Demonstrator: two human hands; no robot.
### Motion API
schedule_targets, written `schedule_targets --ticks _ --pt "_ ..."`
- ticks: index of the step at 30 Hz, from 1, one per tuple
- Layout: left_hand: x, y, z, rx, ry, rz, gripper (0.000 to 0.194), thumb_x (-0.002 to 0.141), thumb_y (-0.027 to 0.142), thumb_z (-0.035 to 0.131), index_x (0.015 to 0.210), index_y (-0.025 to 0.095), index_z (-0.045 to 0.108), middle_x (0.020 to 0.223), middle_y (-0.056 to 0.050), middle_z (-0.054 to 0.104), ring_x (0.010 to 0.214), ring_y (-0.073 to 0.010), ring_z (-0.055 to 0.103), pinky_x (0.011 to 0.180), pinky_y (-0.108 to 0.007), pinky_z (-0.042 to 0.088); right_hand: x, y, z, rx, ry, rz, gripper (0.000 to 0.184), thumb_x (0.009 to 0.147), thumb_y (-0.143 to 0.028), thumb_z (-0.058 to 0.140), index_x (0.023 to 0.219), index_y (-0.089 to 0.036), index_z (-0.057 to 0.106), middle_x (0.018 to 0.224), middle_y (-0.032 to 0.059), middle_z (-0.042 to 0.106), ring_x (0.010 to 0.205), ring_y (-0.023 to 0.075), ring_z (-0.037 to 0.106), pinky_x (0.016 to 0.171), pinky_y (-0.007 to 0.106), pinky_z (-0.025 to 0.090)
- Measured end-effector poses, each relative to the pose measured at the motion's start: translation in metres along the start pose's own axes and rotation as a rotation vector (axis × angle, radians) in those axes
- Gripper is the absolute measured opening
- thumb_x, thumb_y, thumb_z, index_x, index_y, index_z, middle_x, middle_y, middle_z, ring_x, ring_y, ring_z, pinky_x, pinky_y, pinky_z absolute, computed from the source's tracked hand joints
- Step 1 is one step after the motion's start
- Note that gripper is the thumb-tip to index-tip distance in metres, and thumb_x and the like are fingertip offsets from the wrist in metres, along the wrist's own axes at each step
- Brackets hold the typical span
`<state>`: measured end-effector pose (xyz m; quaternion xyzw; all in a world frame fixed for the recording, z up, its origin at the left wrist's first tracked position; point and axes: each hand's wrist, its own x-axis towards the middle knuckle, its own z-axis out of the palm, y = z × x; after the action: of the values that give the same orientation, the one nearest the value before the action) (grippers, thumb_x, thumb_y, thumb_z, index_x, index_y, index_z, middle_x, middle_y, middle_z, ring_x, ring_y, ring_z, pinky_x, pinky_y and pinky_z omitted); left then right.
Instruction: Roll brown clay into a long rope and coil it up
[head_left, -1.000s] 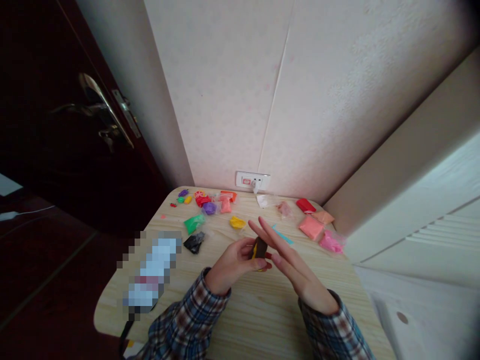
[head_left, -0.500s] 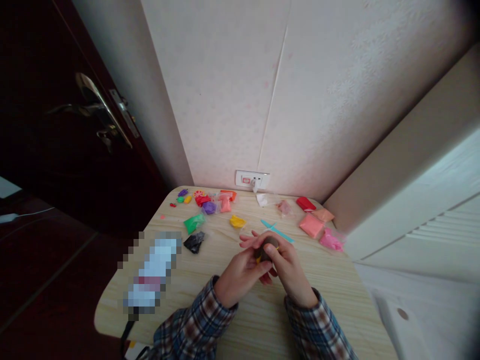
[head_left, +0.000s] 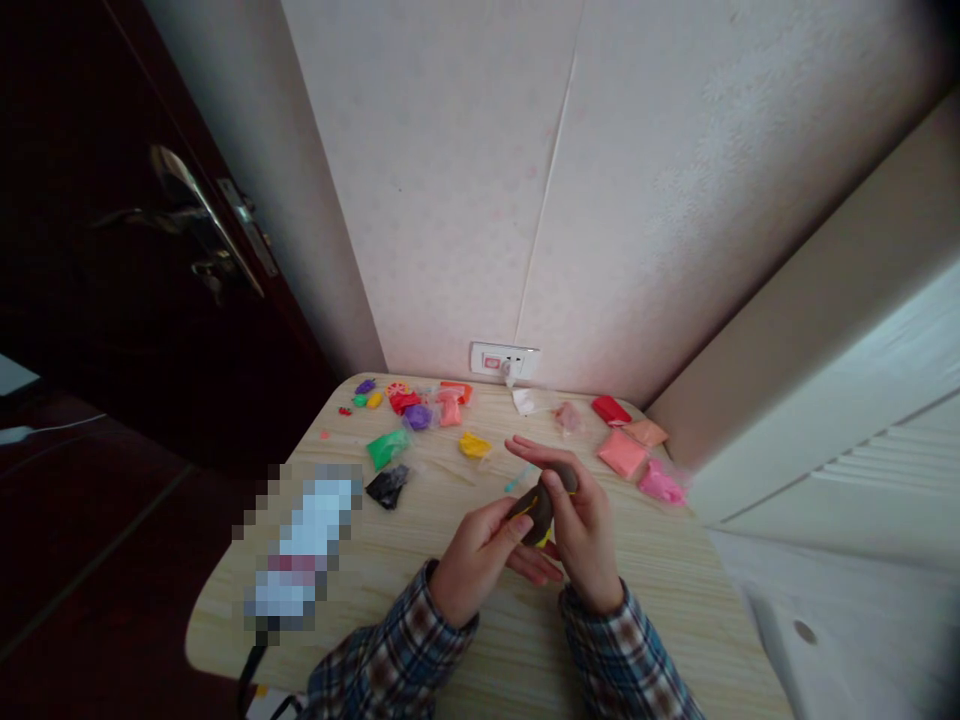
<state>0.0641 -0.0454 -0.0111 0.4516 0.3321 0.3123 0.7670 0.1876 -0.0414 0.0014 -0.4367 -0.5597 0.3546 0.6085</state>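
A dark brown lump of clay with yellow streaks sits between both my hands above the light wooden table. My left hand cups it from below and the left, thumb pressed on its side. My right hand wraps round it from the right, thumb on top, index finger stretched out towards the wall. Both sleeves are plaid.
Small bags of coloured clay lie along the far side: green, black, yellow, purple, red, salmon, pink. A blurred-out object lies at the left. A wall socket sits behind; a dark door stands left.
A second ago my right hand lay flat against the lump with fingers straight. It has since closed round the clay, and both hands have drawn slightly nearer and turned the lump.
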Motion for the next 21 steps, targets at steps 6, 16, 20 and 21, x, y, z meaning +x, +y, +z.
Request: schedule_targets --ticks 6,16,20,21 --pt "0.001 0.003 0.002 0.113 0.012 0.104 0.051 0.069 0.055 0.063 0.097 0.015 0.048 0.083 -0.006 0.064 0.06 -0.0143 0.064 0.049 -0.021 0.048 -0.004 0.001 -0.007 -0.089 -0.134 -0.069 0.029 0.089 -0.04 0.045 0.107 -0.026 0.063 0.121 0.0054 0.061 0.116 0.023 0.051 0.103 0.043 0.034" --pt "0.004 0.009 -0.008 0.158 0.131 0.099 0.04 0.077 0.053 0.053 0.081 0.013 0.052 0.057 -0.001 0.059 0.045 -0.0132 0.057 0.043 -0.023 0.043 -0.016 0.001 -0.011 -0.235 -0.111 -0.193 0.05 0.088 -0.041 0.046 0.135 -0.028 0.036 0.142 0.0054 0.04 0.132 0.0258 0.031 0.109 0.048 0.023" --pt "0.006 0.006 -0.008 0.356 0.255 0.245 0.039 0.081 0.051 0.048 0.072 0.014 0.055 0.061 0.0 0.054 0.054 -0.0113 0.052 0.051 -0.023 0.042 -0.017 0.007 -0.011 -0.478 -0.318 -0.264 0.059 0.083 -0.036 0.057 0.137 -0.026 0.035 0.143 0.0062 0.038 0.137 0.027 0.022 0.11 0.051 0.021" --pt "0.005 0.006 -0.007 0.392 0.272 0.275 0.041 0.083 0.052 0.045 0.072 0.014 0.056 0.061 0.0 0.055 0.057 -0.0121 0.052 0.055 -0.024 0.043 -0.017 0.008 -0.011 -0.489 -0.329 -0.246 0.06 0.083 -0.036 0.057 0.137 -0.026 0.033 0.144 0.0067 0.036 0.137 0.0266 0.021 0.11 0.05 0.021"
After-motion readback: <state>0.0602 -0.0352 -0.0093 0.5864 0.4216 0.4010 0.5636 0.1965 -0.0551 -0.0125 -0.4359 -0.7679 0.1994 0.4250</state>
